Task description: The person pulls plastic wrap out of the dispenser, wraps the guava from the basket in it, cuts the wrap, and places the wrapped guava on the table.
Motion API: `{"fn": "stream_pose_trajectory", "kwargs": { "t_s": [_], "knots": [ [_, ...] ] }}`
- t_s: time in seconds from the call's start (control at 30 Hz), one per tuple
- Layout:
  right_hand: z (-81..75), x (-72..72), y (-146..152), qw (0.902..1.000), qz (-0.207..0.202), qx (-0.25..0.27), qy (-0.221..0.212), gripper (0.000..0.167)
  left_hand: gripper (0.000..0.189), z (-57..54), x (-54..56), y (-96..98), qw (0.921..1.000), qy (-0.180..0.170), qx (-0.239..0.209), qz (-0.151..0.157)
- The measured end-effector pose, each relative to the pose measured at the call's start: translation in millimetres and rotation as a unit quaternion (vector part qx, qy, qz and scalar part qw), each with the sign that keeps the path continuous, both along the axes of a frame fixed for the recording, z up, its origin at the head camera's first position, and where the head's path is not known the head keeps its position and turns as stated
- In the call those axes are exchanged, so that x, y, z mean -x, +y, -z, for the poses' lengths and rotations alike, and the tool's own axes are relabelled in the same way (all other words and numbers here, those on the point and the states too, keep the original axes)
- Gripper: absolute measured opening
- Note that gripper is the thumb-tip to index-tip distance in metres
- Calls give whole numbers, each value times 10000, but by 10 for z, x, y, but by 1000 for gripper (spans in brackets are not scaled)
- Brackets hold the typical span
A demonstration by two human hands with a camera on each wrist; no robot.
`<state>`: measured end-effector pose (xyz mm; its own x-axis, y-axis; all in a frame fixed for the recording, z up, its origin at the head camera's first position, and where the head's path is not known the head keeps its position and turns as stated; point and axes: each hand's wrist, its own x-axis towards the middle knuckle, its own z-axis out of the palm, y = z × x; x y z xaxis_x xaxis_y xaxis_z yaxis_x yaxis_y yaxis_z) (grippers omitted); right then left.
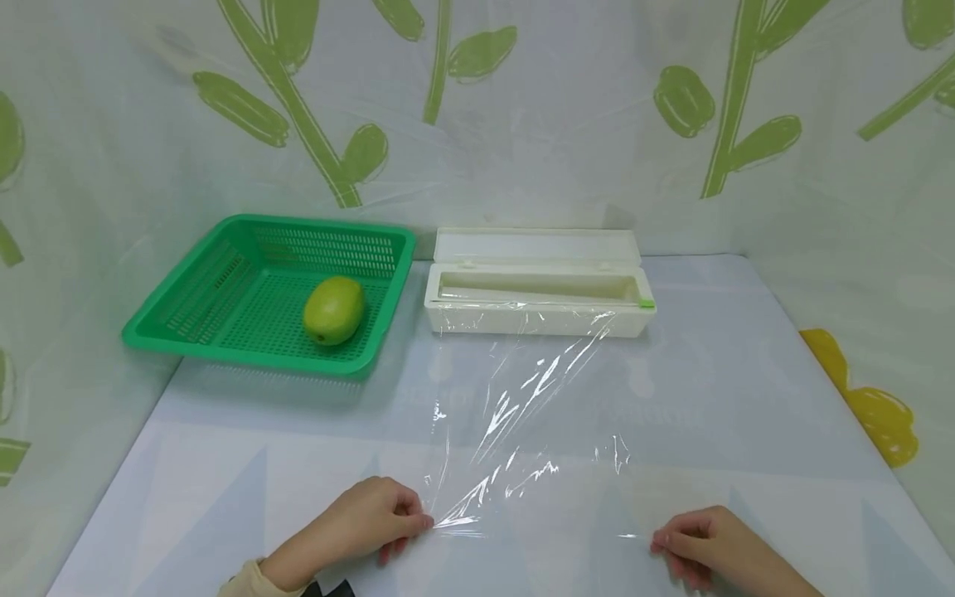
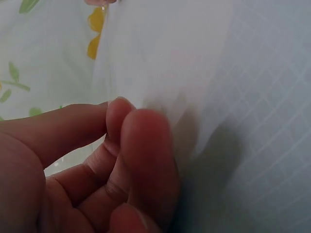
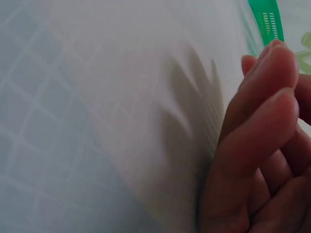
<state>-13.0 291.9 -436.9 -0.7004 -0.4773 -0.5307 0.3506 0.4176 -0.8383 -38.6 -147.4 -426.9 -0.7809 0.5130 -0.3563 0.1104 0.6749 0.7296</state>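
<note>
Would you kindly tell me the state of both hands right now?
Left hand: closed, pinching the clear film at its left corner.
Right hand: closed, pinching the film's right corner.

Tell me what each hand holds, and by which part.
Clear plastic film: the left hand pinches its near left corner, the right hand its near right corner.

The left hand [image 1: 384,518] and the right hand [image 1: 700,543] are held low and well apart. In each, the thumb is brought against the index finger, and the other fingers are bent. Both forearms [image 1: 302,551] are slanted inward from below.
</note>
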Motion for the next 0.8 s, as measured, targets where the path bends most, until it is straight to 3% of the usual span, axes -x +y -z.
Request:
{"fn": "stream_pose_trajectory", "kwargs": {
  "t_s": [0.2, 0.4, 0.6, 0.8],
  "knots": [
    [-33, -44, -27, 9984, -316, -422, 223, 23, 32, -3, -47, 10, 9997, 100, 185, 85],
    [-66, -83, -62, 9941, -226, -1057, 43, 25, 25, -52, -69, 1, 9995, 88, 266, 116],
    [-98, -87, -89, 9914, -445, -1196, 279, 28, 21, -82, -56, 3, 9990, 35, 353, 259],
    [-113, -100, -113, 9892, -360, -1402, 208, 30, 16, -69, -47, -11, 9986, 3, 313, 426]
  ]
}}
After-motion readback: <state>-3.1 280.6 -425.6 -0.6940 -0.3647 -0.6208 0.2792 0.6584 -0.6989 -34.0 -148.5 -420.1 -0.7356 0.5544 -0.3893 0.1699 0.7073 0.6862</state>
